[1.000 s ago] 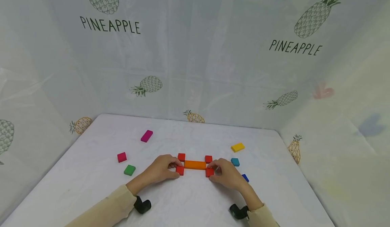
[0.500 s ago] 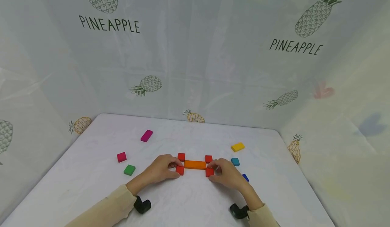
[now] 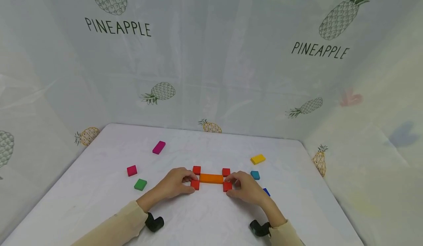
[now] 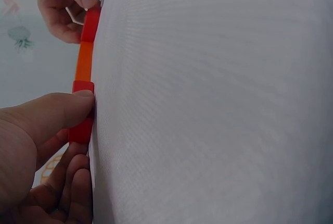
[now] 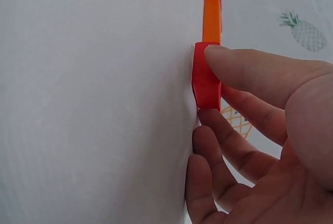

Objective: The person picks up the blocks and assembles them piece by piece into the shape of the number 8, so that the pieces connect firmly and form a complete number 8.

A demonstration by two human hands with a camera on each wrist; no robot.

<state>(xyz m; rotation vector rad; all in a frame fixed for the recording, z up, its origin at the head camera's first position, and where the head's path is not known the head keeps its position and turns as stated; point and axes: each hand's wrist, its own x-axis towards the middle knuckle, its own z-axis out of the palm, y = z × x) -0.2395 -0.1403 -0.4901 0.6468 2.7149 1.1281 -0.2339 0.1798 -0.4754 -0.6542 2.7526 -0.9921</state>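
In the head view my left hand [image 3: 176,183] pinches the near left red block [image 3: 195,185] between thumb and fingers. My right hand [image 3: 244,189] has the near right red block [image 3: 227,187] in the same kind of pinch. Between the two hands lies an orange bar [image 3: 211,178], flat on the table. Two more red blocks sit at its far corners, one on the left [image 3: 196,170] and one on the right [image 3: 226,172]. The left wrist view has the thumb [image 4: 67,108] on the near face of a red block [image 4: 80,130]; the right thumb [image 5: 244,70] presses another red block [image 5: 207,81].
To the left lie a magenta block [image 3: 159,147], a crimson block [image 3: 132,170] and a green block [image 3: 140,184]. A yellow block [image 3: 257,159], a teal block [image 3: 255,175] and a partly hidden blue block [image 3: 266,192] are on the right. A pineapple-print curtain [image 3: 211,62] hangs behind the white table [image 3: 205,224].
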